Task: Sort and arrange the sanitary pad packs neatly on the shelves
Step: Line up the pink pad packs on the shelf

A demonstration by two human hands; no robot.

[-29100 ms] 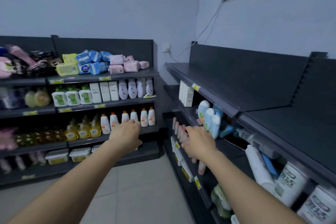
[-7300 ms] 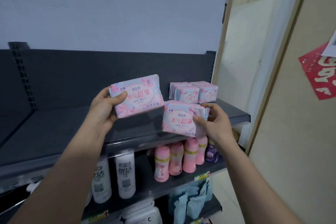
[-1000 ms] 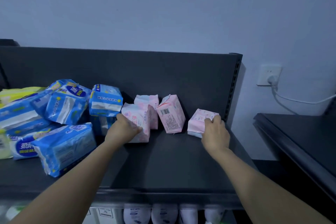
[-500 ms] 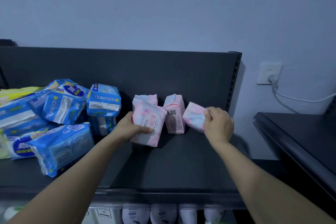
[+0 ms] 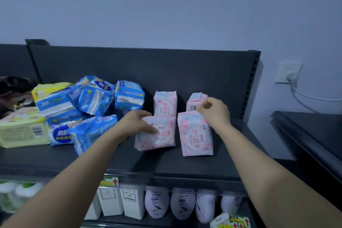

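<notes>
Pale blue-grey wall behind a dark shelving unit; a socket [image 5: 287, 73] with a plugged-in cable sits at the right. The top shelf [image 5: 185, 164] carries all the sanitary pad packs.

Left part: loose heap of blue packs [image 5: 92, 98], lying at mixed angles, with yellow-green packs [image 5: 22, 131] beside and behind them.

Right part: four pink packs in two rows. The rear-left pink pack [image 5: 165, 102] and the rear-right pink pack [image 5: 194, 101] stand upright near the back panel [image 5: 148, 68]. The front-right pink pack [image 5: 196, 137] stands upright on the shelf, printed face toward you.

Your left hand [image 5: 136, 124] grips the front-left pink pack [image 5: 162, 133], thumb across its face and fingers behind its upper left corner. That pack is tilted, just beside the front-right one.

Your right hand [image 5: 215, 114] rests at the top right corner of the front-right pink pack, its fingers curled and bunched where that pack meets the rear-right one. Whether it pinches either pack cannot be told.

Lower shelf: white cartons [image 5: 132, 203] and white pouches [image 5: 182, 205] in a row, with a price tag [image 5: 109, 181] on the shelf edge above them.
</notes>
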